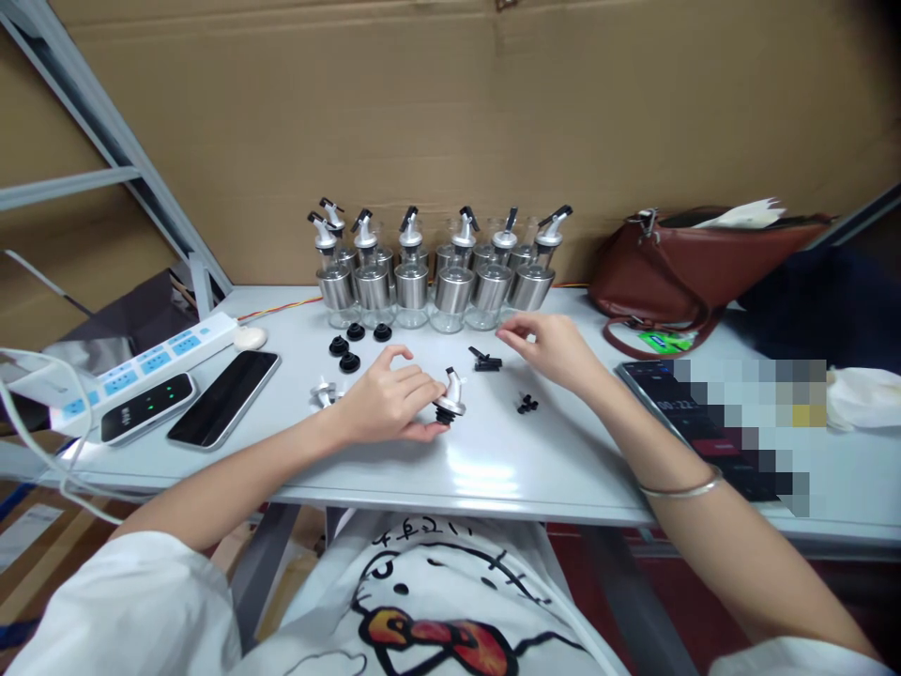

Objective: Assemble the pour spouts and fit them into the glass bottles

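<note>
My left hand (390, 399) pinches a silver pourer spout (452, 392) with a black ribbed stopper at its base, just above the table. My right hand (553, 349) hovers in front of the bottles, thumb and fingertips closed together; whatever they may hold is too small to see. Between the hands lies a small pile of black flip caps (485, 361). Closer to me is a cluster of tiny black parts (526, 404). Several black stoppers (350, 361) sit left of centre, and silver spout pieces (324, 394) rest beside my left wrist.
Glass bottles with metal sleeves (412, 282) line the back, several topped with spouts. To the left are a phone (225, 399), a Wi-Fi device (147, 408) and a power strip (147, 361). A brown handbag (690, 268) and a larger phone (668, 404) occupy the right.
</note>
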Available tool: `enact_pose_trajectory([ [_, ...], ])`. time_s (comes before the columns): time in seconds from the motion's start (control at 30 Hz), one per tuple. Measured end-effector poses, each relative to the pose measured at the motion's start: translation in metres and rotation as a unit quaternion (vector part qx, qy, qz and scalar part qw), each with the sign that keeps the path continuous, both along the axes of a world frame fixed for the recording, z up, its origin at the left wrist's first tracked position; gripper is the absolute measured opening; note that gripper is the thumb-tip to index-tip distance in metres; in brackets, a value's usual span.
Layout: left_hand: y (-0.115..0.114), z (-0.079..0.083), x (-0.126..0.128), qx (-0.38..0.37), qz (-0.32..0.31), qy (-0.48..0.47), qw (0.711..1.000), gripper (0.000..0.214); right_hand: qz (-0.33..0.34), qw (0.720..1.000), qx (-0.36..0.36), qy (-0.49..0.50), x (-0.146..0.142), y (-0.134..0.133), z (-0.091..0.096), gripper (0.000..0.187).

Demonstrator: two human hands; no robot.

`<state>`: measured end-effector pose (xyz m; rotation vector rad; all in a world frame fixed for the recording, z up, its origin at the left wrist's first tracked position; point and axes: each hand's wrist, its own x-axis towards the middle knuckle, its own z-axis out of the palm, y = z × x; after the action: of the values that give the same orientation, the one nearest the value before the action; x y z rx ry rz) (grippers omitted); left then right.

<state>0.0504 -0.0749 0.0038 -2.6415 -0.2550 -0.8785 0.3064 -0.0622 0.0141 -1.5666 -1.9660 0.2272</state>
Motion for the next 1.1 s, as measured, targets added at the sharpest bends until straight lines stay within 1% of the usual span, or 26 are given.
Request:
enact_pose_trajectory([
  [0.1,-0.002,-0.001,0.0,-0.011,0.003,0.012,1.0,0.024,0.0,0.995,-0.025,-0.093,0.008,0.009,-0.013,0.014],
  [0.2,-0.004,-0.001,0.001,-0.008,0.0,0.015,1.0,0.025,0.021,0.992,-0.019,-0.125,0.008,0.011,-0.023,0.016],
  [0.5,-0.004,0.001,0.001,-0.005,-0.003,0.011,1.0,0.021,0.035,0.991,-0.026,-0.126,0.001,0.011,-0.031,0.016],
  [0.6,-0.004,0.0,0.001,-0.01,-0.003,0.014,1.0,0.019,0.021,0.99,-0.037,-0.133,-0.001,0.011,-0.032,0.012],
  [0.67,-0.004,0.0,0.001,-0.011,-0.003,0.011,1.0,0.018,0.008,0.992,-0.043,-0.12,-0.002,0.011,-0.03,0.012],
  [0.77,-0.004,-0.001,0.0,-0.017,0.01,-0.001,1.0,0.018,-0.009,0.998,-0.025,-0.058,-0.001,0.01,-0.022,0.011],
  [0.83,-0.004,-0.001,0.0,-0.035,0.039,-0.012,0.999,0.019,-0.005,1.0,-0.019,0.022,-0.002,0.007,-0.014,0.011],
  [0.87,-0.003,-0.001,-0.001,-0.048,0.057,-0.017,0.997,0.02,0.009,0.997,-0.029,0.075,-0.003,0.005,-0.01,0.012],
  [0.93,-0.003,-0.001,-0.001,-0.077,0.093,-0.025,0.992,0.022,0.059,0.977,-0.074,0.193,-0.007,-0.001,-0.003,0.015],
  [1.0,-0.002,-0.002,-0.001,-0.11,0.122,-0.024,0.986,0.025,0.105,0.942,-0.131,0.292,-0.014,-0.008,0.003,0.021],
  [1.07,-0.002,-0.002,-0.002,-0.147,0.145,-0.017,0.978,0.027,0.141,0.912,-0.177,0.343,-0.02,-0.014,0.006,0.023],
  [1.1,-0.002,-0.002,-0.002,-0.163,0.153,-0.012,0.975,0.028,0.158,0.902,-0.193,0.353,-0.023,-0.016,0.006,0.023],
])
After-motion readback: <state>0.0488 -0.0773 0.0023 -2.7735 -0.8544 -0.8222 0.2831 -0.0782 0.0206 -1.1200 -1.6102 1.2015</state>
